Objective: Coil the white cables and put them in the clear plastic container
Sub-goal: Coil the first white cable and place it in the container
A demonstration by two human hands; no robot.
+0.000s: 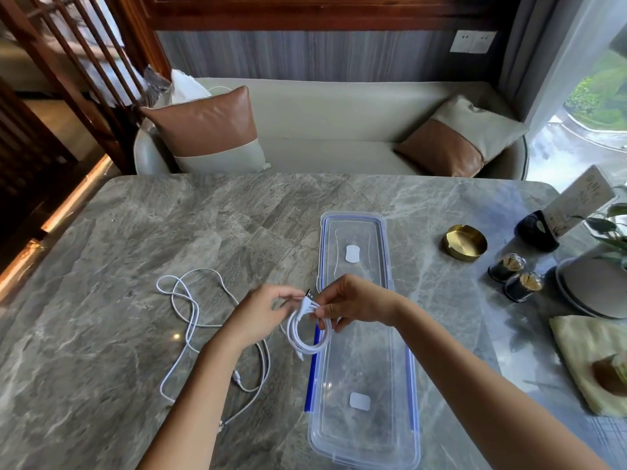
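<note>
A white cable (308, 334) hangs in a small coil just above the table, over the left rim of the clear plastic container (368, 432). My right hand (353, 305) pinches the top of the coil. My left hand (263, 312) holds the cable's plug end beside it. The long, open container with blue seals lies lengthwise on the grey marble table (118, 252). A lid or second tray (353, 245) lies at its far end. More loose white cable (190, 310) sprawls in loops on the table to the left, partly under my left forearm.
At the right stand a brass ashtray (464, 241), two small dark jars (515, 276), a card holder (539, 230), a potted plant's base (590, 286) and a yellow-green cloth (590, 361). A sofa with cushions (210, 130) runs behind the table.
</note>
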